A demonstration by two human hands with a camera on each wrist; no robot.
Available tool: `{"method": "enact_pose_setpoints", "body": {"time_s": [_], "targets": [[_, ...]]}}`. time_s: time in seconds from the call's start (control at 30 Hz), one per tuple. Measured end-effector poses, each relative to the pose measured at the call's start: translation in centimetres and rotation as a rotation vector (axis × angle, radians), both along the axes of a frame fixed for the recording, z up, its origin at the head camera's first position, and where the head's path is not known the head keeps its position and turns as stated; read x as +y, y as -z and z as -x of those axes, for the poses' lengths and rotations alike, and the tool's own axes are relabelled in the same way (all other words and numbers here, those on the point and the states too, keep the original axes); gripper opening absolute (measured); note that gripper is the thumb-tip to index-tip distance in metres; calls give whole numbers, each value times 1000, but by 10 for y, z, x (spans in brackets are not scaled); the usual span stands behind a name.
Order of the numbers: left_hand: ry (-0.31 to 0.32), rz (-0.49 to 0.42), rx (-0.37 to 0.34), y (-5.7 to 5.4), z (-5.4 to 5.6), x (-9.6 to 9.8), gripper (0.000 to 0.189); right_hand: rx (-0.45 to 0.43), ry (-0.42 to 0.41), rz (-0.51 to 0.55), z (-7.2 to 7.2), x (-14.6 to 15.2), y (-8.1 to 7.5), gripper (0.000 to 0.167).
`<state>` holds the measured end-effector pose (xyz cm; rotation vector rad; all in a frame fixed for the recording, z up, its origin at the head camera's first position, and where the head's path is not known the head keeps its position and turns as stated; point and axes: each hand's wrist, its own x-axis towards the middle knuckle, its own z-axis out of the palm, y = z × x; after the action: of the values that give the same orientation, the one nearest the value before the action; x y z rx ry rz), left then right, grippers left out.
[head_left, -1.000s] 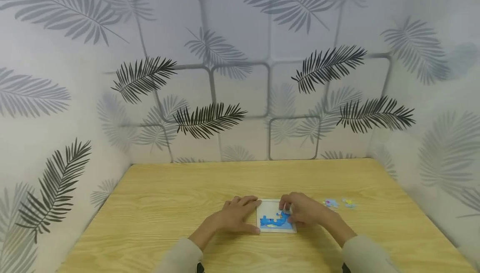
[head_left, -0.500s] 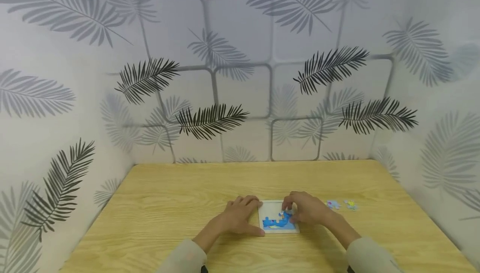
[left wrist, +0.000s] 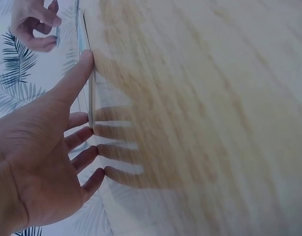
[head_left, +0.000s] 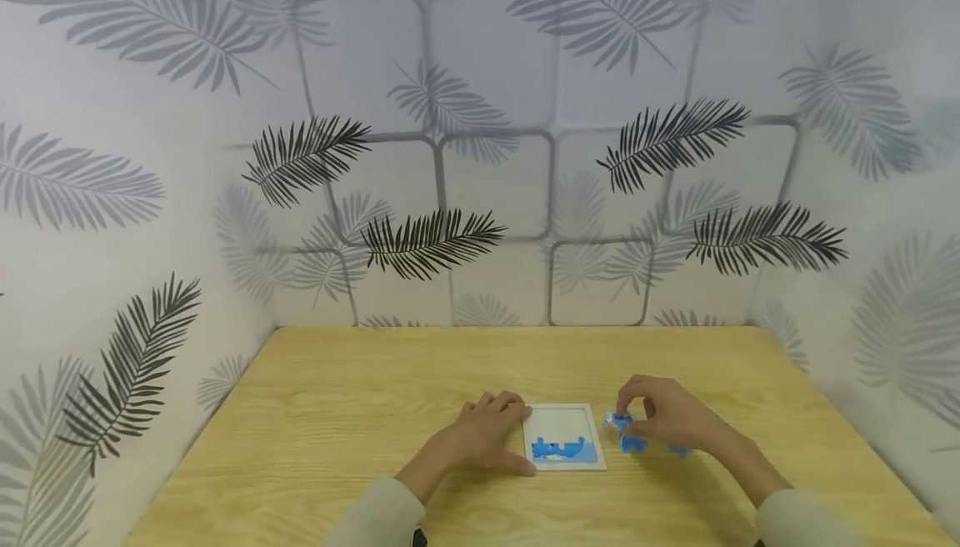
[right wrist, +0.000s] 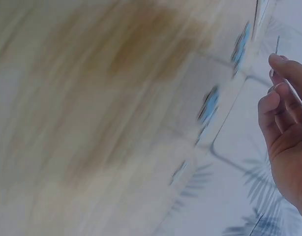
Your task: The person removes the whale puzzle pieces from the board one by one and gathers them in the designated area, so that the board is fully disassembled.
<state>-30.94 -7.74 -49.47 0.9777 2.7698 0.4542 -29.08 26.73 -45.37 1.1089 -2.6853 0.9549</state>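
Note:
A square white puzzle tray (head_left: 558,412) lies on the table, with joined blue pieces (head_left: 558,449) along its lower part. My left hand (head_left: 483,434) is at the tray's left side, its thumb and a finger touching the edge; the fingers (left wrist: 84,157) are spread, some resting on the table. To the right of the tray, my right hand (head_left: 671,414) pinches a blue puzzle piece (head_left: 619,420) between thumb and finger. Edge-on, that puzzle piece (right wrist: 278,44) shows as a thin sliver in the right wrist view.
Under and beside the right hand lie loose blue puzzle pieces (head_left: 632,444), and another puzzle piece (head_left: 680,449) lies further right. The right wrist view shows several pieces (right wrist: 208,109) on the wooden table (head_left: 360,380). A leaf-patterned wall (head_left: 495,197) stands behind.
My right hand has moved right, from over the tray to beside it, holding a piece. Blue pieces at the tray's right have gone from it. The left hand keeps its place at the edge.

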Motion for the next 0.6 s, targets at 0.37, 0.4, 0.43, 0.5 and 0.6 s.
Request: {"method": "enact_pose_setpoints", "body": {"time_s": [0.37,0.4,0.43,0.5,0.6], "targets": [[4,42,18,2,1,4,92,-3,133,-5,-17,88,12,28],[5,41,17,2,1,4,92,4,137,-11,-20,94,13,29],[6,40,13,1,0,4,92,11,143,-13,-22,100,13,29],[8,36,6,-2,-1,4,92,24,140,-12,-25,108,15,29],[11,37,7,-7,-4,4,90,23,158,-24,-29,115,15,27]]}}
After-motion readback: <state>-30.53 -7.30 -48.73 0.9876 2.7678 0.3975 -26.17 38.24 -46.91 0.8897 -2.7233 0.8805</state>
